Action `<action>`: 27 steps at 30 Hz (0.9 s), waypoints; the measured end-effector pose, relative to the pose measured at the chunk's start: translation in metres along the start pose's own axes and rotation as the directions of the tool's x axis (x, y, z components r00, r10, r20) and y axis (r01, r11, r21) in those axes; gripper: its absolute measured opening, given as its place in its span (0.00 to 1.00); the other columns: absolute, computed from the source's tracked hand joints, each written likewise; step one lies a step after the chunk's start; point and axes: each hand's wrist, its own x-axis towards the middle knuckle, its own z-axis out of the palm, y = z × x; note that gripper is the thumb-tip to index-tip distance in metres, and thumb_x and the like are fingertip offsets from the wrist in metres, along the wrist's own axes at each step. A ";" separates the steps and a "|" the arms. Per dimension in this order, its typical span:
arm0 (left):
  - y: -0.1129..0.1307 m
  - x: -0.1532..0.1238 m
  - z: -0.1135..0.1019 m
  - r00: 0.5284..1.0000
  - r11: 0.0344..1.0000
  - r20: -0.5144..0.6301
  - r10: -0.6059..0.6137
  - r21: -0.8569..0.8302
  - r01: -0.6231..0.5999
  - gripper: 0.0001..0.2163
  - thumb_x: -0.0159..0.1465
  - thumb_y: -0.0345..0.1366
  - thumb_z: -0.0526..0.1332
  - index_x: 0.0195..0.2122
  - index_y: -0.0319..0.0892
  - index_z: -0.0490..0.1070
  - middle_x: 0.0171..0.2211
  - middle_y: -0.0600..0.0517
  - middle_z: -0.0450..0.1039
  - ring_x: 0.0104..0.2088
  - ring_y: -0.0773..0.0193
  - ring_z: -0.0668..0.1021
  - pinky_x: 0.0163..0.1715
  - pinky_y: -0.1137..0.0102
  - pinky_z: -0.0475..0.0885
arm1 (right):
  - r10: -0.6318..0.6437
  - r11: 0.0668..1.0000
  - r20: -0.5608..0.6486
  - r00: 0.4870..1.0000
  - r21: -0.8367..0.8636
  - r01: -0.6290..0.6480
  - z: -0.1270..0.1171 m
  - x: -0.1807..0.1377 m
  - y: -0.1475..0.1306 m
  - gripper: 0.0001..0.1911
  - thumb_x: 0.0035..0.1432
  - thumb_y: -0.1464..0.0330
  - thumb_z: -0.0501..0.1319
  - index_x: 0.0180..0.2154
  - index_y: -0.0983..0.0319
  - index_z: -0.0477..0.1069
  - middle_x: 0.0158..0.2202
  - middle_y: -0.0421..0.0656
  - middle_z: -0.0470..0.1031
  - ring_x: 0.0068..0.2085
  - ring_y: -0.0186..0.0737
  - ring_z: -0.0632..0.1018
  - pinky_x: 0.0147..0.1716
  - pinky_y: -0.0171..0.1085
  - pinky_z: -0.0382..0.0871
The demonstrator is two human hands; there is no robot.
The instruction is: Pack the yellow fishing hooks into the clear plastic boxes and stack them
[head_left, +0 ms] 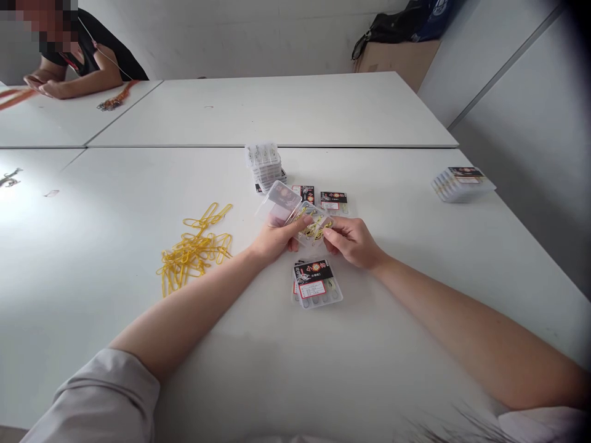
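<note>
Both my hands hold a small clear plastic box (295, 215) above the white table (115, 295). Its lid is swung open towards the far left, and yellow clips lie inside it. My left hand (276, 237) grips the box's near left side, fingers closed on it. My right hand (351, 240) pinches its right end. A closed box with a black and red label (316, 282) lies just below my hands. A loose pile of yellow clips (196, 249) lies to the left.
A stack of clear boxes (265, 165) stands beyond my hands, with two labelled boxes (333, 200) beside it. Another stack of boxes (462, 183) sits at the table's right edge. A person (74, 58) works at the far left table. A cardboard box (399, 58) stands behind.
</note>
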 end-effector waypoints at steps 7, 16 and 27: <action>-0.003 -0.001 -0.001 0.999 0.998 0.036 0.028 0.050 -0.030 0.14 0.56 0.45 0.71 0.33 0.40 0.74 0.25 0.55 0.72 0.19 0.74 0.67 0.16 0.75 0.60 | 0.111 0.970 0.085 0.990 0.206 -0.127 -0.002 0.002 0.001 0.19 0.62 0.55 0.60 0.25 0.61 0.68 0.22 0.39 0.68 0.24 0.34 0.70 0.23 0.34 0.66; -0.003 -0.003 -0.002 0.999 0.998 0.032 0.013 0.064 -0.015 0.15 0.53 0.44 0.72 0.30 0.41 0.71 0.25 0.56 0.68 0.21 0.72 0.66 0.17 0.75 0.60 | 0.107 0.983 0.114 0.988 0.137 -0.122 0.001 0.003 0.007 0.19 0.61 0.56 0.62 0.24 0.60 0.65 0.20 0.37 0.66 0.22 0.33 0.69 0.21 0.34 0.64; -0.001 -0.003 -0.004 0.993 0.995 0.115 0.015 0.099 -0.027 0.14 0.55 0.44 0.71 0.29 0.41 0.71 0.24 0.56 0.67 0.22 0.72 0.66 0.19 0.74 0.61 | 0.122 0.968 0.088 0.989 0.208 -0.138 0.000 0.000 0.001 0.23 0.63 0.51 0.58 0.24 0.60 0.62 0.24 0.37 0.61 0.25 0.33 0.67 0.22 0.33 0.65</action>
